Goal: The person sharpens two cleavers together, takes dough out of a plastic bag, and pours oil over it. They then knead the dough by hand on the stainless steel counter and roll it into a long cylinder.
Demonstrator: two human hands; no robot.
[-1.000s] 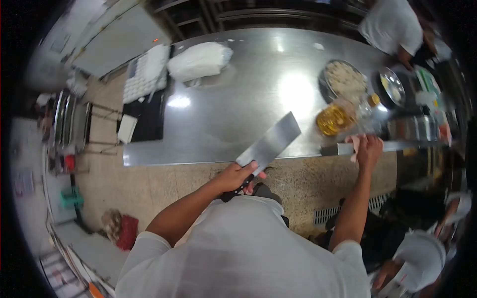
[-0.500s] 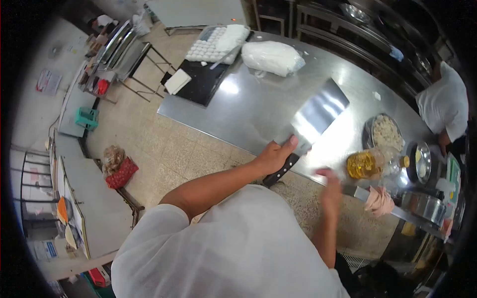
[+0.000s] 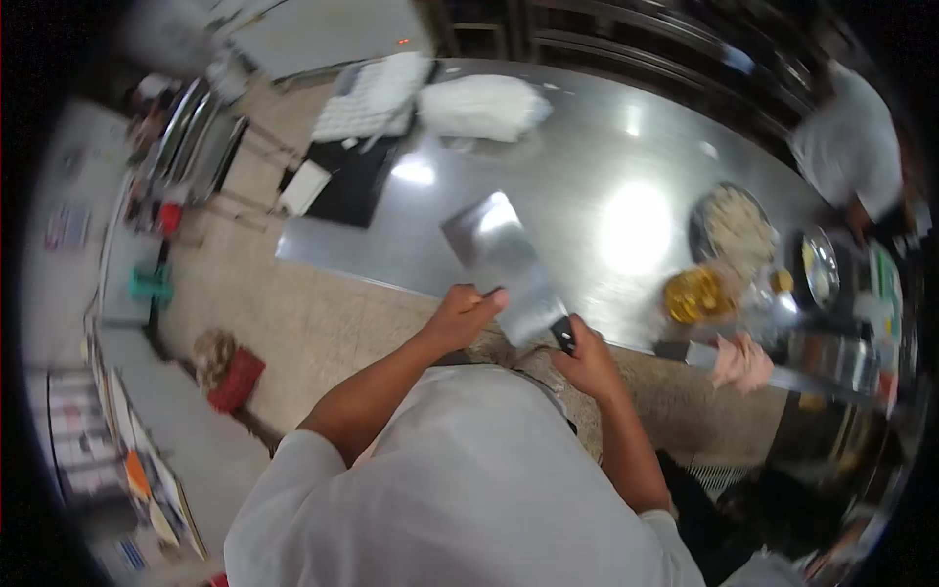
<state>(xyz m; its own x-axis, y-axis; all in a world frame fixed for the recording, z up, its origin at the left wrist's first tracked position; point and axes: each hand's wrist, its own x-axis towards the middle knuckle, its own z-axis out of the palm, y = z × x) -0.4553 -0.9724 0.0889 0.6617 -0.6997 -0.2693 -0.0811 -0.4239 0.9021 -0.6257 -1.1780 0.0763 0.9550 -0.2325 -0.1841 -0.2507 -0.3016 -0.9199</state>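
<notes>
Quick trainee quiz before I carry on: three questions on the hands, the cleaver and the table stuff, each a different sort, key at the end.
1. Which hand holds the black handle of the cleaver? A) left hand; B) right hand
2. True or false: the bottle of golden liquid is nearer the person than the bowl of white pieces.
3. Fill in: the cloth on the metal ledge is ____.
Key: 1 B; 2 true; 3 pink.

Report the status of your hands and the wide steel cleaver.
Right hand on black handle of cleaver. Left hand on blade. Crumpled pink cloth to right, clear of blade.
</notes>
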